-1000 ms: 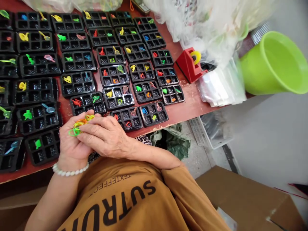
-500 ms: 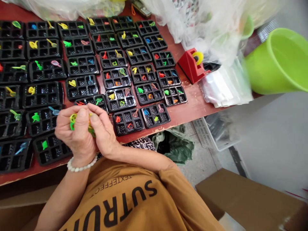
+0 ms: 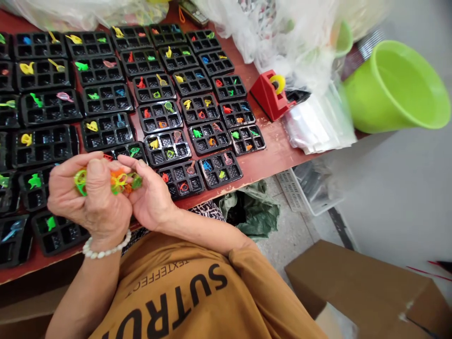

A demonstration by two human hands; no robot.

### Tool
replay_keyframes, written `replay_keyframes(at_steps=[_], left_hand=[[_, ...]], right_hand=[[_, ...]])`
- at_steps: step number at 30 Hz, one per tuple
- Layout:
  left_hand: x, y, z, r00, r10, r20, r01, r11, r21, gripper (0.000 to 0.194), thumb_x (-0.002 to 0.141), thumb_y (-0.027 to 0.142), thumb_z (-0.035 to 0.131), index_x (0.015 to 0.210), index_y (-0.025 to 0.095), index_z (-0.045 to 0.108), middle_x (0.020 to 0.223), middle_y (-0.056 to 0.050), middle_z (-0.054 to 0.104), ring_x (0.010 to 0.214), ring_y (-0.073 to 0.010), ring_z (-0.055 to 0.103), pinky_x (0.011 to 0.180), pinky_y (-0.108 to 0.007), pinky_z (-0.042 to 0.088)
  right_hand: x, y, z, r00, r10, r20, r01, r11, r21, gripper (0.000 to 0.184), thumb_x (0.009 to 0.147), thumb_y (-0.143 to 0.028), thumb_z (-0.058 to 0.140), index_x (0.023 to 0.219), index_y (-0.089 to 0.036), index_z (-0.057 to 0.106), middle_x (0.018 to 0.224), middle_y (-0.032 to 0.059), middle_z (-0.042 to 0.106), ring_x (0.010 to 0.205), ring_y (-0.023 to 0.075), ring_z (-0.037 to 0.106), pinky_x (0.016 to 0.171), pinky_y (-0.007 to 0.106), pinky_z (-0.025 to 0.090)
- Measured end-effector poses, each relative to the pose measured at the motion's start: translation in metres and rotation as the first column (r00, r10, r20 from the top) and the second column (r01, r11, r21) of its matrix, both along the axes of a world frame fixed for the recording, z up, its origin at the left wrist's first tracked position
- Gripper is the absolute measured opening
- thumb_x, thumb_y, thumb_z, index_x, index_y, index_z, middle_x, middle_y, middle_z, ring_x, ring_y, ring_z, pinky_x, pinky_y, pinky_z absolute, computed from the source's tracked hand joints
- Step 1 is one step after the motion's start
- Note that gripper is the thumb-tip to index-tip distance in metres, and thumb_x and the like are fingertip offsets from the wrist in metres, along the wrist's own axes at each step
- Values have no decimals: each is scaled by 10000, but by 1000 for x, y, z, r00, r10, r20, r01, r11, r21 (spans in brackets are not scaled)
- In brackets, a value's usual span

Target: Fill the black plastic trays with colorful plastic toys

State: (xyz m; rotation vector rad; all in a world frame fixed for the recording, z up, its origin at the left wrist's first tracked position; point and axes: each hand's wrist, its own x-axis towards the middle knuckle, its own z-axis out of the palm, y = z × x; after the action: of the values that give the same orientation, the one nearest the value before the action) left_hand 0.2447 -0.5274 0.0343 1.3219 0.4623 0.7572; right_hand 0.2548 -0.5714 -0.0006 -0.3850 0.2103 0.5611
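My left hand (image 3: 93, 197), with a bracelet of pale beads on the wrist, is curled around a bunch of small plastic toys (image 3: 119, 181) in green, yellow and orange, some of them ring-shaped. Cupped against it from the right, my right hand (image 3: 153, 197) has several of the pieces at its fingers and palm. Both hands are held over the near edge of the table, above black six-pocket trays (image 3: 72, 146). The trays have little coloured toys in some pockets, such as a green figure (image 3: 34, 181) and a yellow piece (image 3: 154, 144).
A red tape dispenser (image 3: 270, 96) stands right of the trays, beside a stack of clear plastic bags (image 3: 319, 125). Farther right is a green bucket (image 3: 360, 101). Big clear bags lie at the back. Below are a white basket (image 3: 294, 193) and a cardboard box (image 3: 363, 282).
My hands have parted slightly at the top, so more of the orange and yellow toys shows between them. They are farther left in view, and the whole scene has shifted left too.
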Motion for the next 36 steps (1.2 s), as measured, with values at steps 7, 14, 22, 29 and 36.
replay_keyframes(at_steps=[7, 14, 22, 29, 36], left_hand=[[13, 21, 19, 990, -120, 71, 137, 931, -337, 145, 953, 129, 552, 883, 197, 659, 647, 37, 603, 520, -151, 568, 418, -248, 426], [10, 46, 38, 934, -356, 1, 258, 674, -693, 282, 1079, 261, 409, 855, 211, 573, 579, 30, 549, 439, -160, 543, 329, -216, 335], [-7, 67, 42, 914, -392, 106, 322, 540, -777, 192, 1046, 278, 513, 892, 209, 606, 622, 18, 561, 502, -152, 571, 370, -205, 403], [-18, 82, 37, 924, -376, 72, 280, 534, -798, 254, 1074, 288, 413, 918, 198, 591, 682, 2, 601, 502, -154, 587, 366, -208, 415], [-20, 90, 27, 925, -375, 59, 263, 521, -812, 110, 1000, 240, 539, 909, 203, 590, 681, 0, 615, 506, -153, 580, 376, -197, 376]], right_hand=[[2, 5, -13, 985, 151, -87, -140, 982, 125, 132, 817, -321, 755, 920, -239, 749, 906, -1, 714, 846, 169, 601, 791, 279, 557], [-5, 12, -17, 980, 194, -51, -196, 980, -30, 305, 690, -354, 891, 931, -276, 721, 845, -36, 660, 762, 154, 548, 605, 250, 468], [-14, -33, -9, 954, 294, 63, -284, 950, -128, 393, 751, -340, 904, 1080, -239, 714, 937, -22, 708, 689, 86, 540, 539, 200, 430], [-29, -96, 4, 869, 486, 92, -441, 845, -304, 320, 877, -507, 822, 1012, -250, 688, 736, -64, 529, 518, 57, 285, 453, 198, 196], [37, -200, 23, 914, 192, 358, 173, 614, -770, 219, 812, -348, 721, 1001, -295, 623, 975, -3, 623, 626, 93, 423, 505, 230, 363]])
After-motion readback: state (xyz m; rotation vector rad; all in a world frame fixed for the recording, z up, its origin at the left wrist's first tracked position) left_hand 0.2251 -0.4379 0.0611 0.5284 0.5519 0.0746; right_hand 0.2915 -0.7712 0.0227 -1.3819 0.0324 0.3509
